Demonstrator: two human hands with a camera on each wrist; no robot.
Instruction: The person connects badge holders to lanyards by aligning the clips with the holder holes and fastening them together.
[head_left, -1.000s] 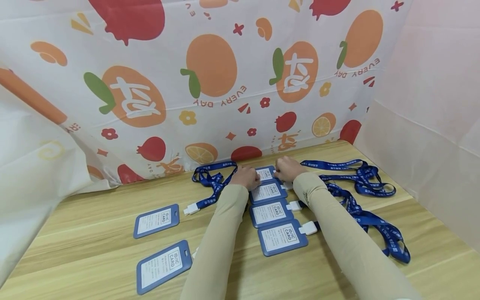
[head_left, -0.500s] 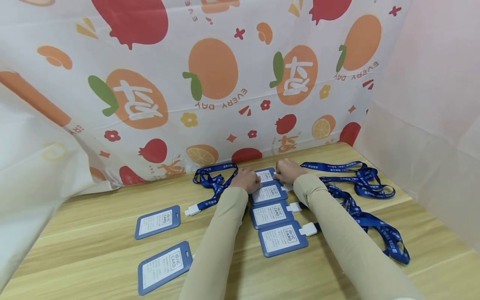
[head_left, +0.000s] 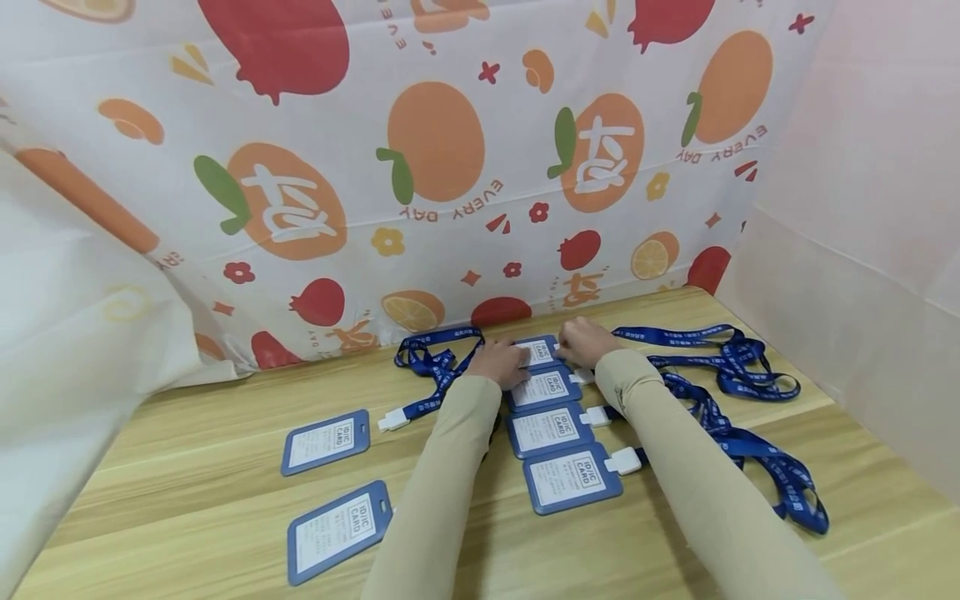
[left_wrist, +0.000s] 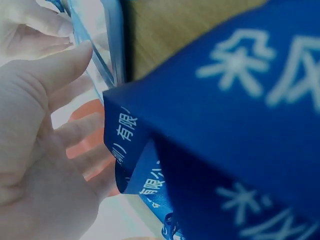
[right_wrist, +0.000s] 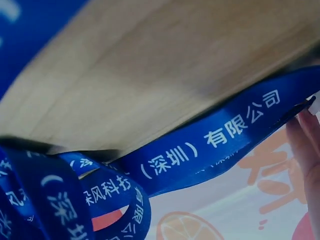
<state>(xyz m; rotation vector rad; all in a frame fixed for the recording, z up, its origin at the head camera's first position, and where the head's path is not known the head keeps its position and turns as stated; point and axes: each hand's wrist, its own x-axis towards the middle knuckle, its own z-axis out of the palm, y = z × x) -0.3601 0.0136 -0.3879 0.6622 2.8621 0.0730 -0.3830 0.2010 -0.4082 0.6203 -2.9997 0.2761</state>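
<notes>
Several blue ID badge holders lie in a column on the table, and both hands are at the farthest badge holder (head_left: 542,352). My left hand (head_left: 498,364) grips its left end, with the thumb along the edge of the holder (left_wrist: 117,45) in the left wrist view. At the slot end, my right hand (head_left: 587,342) pinches the clip end of a blue lanyard (right_wrist: 225,132), whose white clip (right_wrist: 315,106) just shows in the right wrist view. The right fingertips are mostly hidden there. A nearer badge holder (head_left: 546,387) lies directly below, fitted with its white clip.
Blue lanyards (head_left: 765,454) lie tangled on the right of the wooden table (head_left: 187,483). Left of the arms are two separate badge holders (head_left: 326,442) and a loose lanyard (head_left: 438,367) with a white clip. A fruit-print cloth (head_left: 300,100) hangs behind.
The head view has shifted slightly, so everything appears a little further right. Both hands stay at the farthest badge holder, with only small finger movement.
</notes>
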